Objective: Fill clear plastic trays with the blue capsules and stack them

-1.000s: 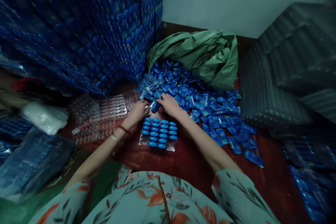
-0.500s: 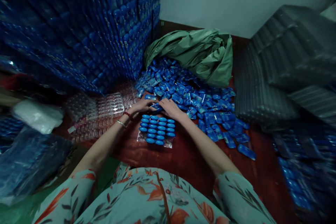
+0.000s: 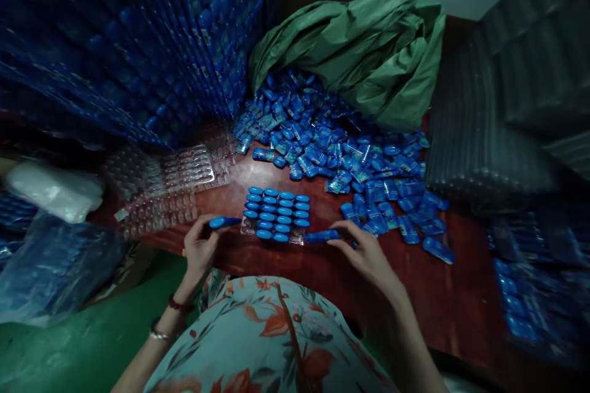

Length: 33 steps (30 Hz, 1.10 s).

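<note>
Both hands have drawn back from the loose pile (image 3: pixel 341 159) toward the filled tray (image 3: pixel 276 215): left hand (image 3: pixel 199 249) pinches a blue piece (image 3: pixel 224 221) left of the tray, right hand (image 3: pixel 366 253) pinches another piece (image 3: pixel 321 236) at its right. Either fingertip-held piece (thin grip) may slip or knock seated pieces loose.

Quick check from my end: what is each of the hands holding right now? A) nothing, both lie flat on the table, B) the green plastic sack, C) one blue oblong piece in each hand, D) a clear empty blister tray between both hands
C: the left hand pinches one blue oblong piece and the right hand another blue oblong piece, either side of the filled blister tray.
</note>
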Tool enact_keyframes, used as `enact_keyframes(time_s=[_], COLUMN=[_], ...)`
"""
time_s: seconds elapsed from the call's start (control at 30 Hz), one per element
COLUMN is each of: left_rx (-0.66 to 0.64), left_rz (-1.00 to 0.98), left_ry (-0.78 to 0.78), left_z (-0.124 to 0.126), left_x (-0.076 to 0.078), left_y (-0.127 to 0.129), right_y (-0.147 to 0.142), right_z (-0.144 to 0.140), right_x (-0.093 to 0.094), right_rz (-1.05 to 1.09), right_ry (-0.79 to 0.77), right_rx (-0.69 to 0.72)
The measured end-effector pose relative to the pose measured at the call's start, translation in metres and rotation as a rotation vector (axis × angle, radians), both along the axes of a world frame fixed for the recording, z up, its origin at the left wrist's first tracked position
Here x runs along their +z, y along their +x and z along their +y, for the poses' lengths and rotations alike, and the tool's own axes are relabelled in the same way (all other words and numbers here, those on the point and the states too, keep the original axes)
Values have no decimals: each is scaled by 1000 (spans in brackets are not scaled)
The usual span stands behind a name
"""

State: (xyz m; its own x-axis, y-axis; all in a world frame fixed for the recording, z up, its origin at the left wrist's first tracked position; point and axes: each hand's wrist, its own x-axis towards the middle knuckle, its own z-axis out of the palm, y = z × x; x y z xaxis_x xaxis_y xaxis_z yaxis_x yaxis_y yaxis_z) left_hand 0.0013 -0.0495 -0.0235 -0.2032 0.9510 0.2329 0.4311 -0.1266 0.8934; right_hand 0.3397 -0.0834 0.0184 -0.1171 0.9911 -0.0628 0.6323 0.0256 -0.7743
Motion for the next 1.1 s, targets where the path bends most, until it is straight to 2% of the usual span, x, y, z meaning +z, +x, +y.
enact_keyframes(time_s=[0.13, 0.23, 0.33, 0.43, 0.57, 0.67, 0.83, 1.0, 1.1], left_rx=[-185, -335, -426, -499, -601, -632, -676, -680, -651], left_rz=[123, 206, 283, 358, 407, 414, 412, 427, 406], left_ry=[99, 115, 109, 176, 215, 233, 249, 243, 246], left_z=[-5, 3, 10, 17, 25, 29, 34, 39, 41], left_x=[-21, -29, -30, -28, -27, -27, -30, -29, -26], left_y=[11, 12, 7, 3, 0, 1, -1, -3, -1], right_y=[-33, -43, -45, -54, -71, -78, -74, -63, -68], right_z=[-12, -12, -10, -1, 15, 22, 19, 7, 0], right_x=[-33, -40, -27, -8, 11, 19, 16, 0, 0], right_rz=[-133, -389, -636, -788, -840, -847, -860, -899, -832], right_ry=[238, 348, 321, 261, 162, 105, 138, 227, 281], right_rx=[84, 194, 312, 450, 628, 673, 624, 394, 222])
